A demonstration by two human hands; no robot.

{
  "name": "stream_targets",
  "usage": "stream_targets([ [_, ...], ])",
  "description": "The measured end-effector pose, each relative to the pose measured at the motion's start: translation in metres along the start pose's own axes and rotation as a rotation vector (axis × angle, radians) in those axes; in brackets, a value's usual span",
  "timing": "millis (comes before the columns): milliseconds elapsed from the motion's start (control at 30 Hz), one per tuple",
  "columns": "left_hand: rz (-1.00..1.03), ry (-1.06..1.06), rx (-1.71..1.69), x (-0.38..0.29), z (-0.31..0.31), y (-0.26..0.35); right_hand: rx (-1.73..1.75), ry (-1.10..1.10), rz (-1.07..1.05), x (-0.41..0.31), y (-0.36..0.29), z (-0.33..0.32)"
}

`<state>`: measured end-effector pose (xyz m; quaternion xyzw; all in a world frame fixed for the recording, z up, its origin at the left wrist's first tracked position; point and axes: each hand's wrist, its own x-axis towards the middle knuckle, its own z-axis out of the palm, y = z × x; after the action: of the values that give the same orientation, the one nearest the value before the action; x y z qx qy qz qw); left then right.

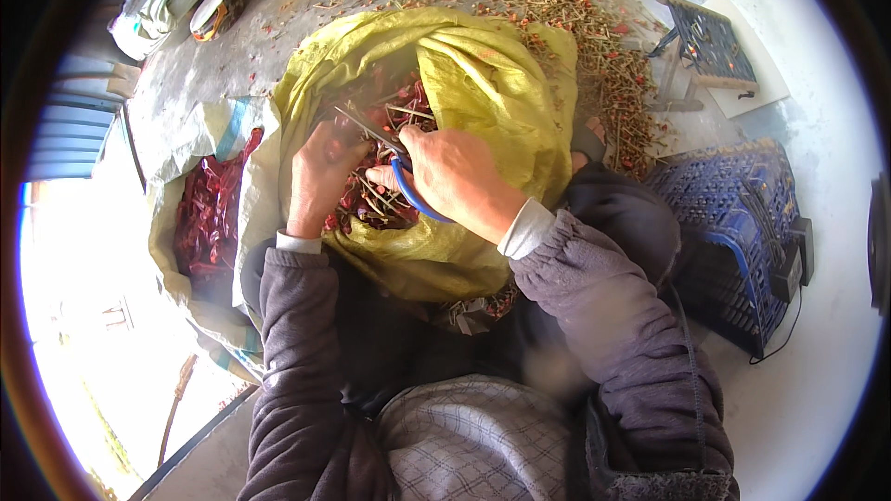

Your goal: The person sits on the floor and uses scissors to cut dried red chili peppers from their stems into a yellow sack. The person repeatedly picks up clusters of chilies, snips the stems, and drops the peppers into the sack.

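Note:
Scissors with blue handles [411, 188] are in my right hand [452, 170], their blades pointing up and left towards my left hand [320, 167]. My left hand holds a dried red chili pepper [335, 149] near the blades, its fingertips partly hidden. Both hands are over a yellow woven sack [494, 97] with its mouth rolled down. Inside it lie dried red chili peppers with pale stems [379, 202]. Left of it stands a white woven sack [163, 202] holding dark red chili peppers [212, 212].
Cut stems and red bits [619, 97] litter the floor beyond and right of the yellow sack. A blue plastic crate [731, 181] with a cable stands at the right, and a small folding stool [710, 42] behind it. White sacks [156, 7] lie at the upper left.

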<state>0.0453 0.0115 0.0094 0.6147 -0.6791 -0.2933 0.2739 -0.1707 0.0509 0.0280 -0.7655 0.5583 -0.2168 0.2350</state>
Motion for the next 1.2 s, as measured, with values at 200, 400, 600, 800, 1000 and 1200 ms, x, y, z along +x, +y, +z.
stream_targets([
  [200,-0.003,0.058,-0.061,0.003,0.002,0.0,0.012,0.054,-0.057,-0.004,0.001,0.011],
  [400,0.053,0.125,0.251,0.001,0.016,-0.002,0.026,0.084,-0.01,-0.006,-0.005,0.01],
  [600,0.145,0.182,0.069,-0.001,0.017,0.001,0.296,-0.053,0.102,0.002,-0.001,0.009],
  [800,0.093,0.171,-0.307,0.003,0.021,-0.001,0.887,-0.067,0.099,-0.004,-0.016,0.0],
  [1000,-0.104,0.023,-0.568,-0.001,0.022,-0.009,1.614,0.195,-0.126,0.007,0.005,-0.084],
  [1200,-0.019,-0.032,-0.448,0.021,0.025,-0.017,1.714,0.397,0.18,0.009,0.029,-0.084],
])
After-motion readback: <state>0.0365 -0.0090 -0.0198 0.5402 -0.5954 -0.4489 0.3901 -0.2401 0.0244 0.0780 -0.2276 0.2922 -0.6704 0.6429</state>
